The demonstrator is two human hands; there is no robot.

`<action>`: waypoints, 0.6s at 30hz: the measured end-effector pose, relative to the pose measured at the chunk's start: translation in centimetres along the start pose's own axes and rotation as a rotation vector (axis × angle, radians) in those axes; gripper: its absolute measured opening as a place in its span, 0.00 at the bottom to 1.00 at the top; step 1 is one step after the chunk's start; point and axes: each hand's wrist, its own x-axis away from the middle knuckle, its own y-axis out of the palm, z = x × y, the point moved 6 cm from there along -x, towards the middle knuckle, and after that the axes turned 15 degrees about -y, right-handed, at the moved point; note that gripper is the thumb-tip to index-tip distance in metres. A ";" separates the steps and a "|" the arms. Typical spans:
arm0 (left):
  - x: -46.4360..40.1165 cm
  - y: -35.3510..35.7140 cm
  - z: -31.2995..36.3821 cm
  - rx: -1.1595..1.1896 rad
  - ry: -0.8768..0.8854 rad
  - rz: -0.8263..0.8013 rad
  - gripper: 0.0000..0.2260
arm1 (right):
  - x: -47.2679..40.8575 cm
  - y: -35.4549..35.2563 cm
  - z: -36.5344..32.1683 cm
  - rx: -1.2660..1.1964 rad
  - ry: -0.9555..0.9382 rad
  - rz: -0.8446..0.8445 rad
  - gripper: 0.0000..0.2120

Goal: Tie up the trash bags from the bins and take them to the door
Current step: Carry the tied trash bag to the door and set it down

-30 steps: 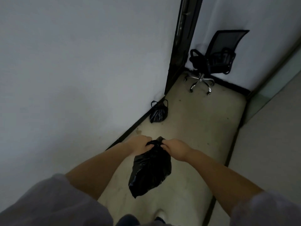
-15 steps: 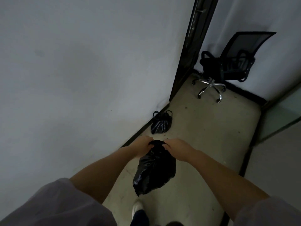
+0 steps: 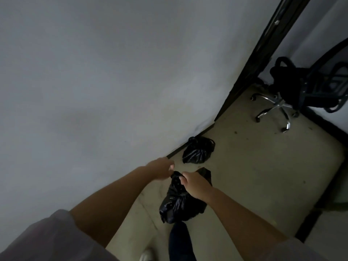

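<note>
A black trash bag (image 3: pixel 178 204) hangs in the air in front of me, above the beige floor. My right hand (image 3: pixel 195 185) grips its bunched top, with a loose flap of plastic sticking out behind the knuckles. My left hand (image 3: pixel 162 169) is at the bag's neck from the left side, fingers curled and pinching the plastic. A second black trash bag (image 3: pixel 197 152), tied with loops at its top, sits on the floor against the wall's black skirting, just beyond my hands.
A grey wall (image 3: pixel 94 91) runs close along my left. A dark door frame (image 3: pixel 263 59) stands ahead on the right. Past it is a black mesh office chair (image 3: pixel 293 91) on a chrome wheeled base. My leg and white shoe (image 3: pixel 146 256) show below.
I have walked forward: the tied bag on the floor, the door frame and the chair are all nearer. The held bag still hangs between both hands, and its flap now sticks out behind my right hand.
</note>
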 end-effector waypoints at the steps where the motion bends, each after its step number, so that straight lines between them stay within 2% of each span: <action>1: -1.8 -0.6 -0.2 -0.018 -0.007 0.021 0.14 | -1.6 0.1 1.0 -0.004 0.002 -0.029 0.13; 6: -11.0 -2.9 -1.2 -0.300 0.039 0.276 0.16 | -10.2 1.5 7.6 -0.016 0.033 -0.096 0.14; 11: -18.5 -1.0 -5.1 -0.658 0.099 0.435 0.18 | -17.0 4.7 14.9 -0.041 0.084 -0.055 0.15; 13: -20.7 -0.4 -7.0 -0.757 0.177 0.563 0.18 | -19.6 6.6 17.4 -0.036 0.080 -0.034 0.15; 15: -22.0 0.0 -8.7 -0.913 0.266 0.671 0.15 | -21.9 9.0 19.6 0.002 0.060 -0.029 0.15; 18: -24.0 0.8 -11.3 -1.214 0.265 0.793 0.14 | -24.5 12.6 22.6 0.074 0.020 -0.034 0.16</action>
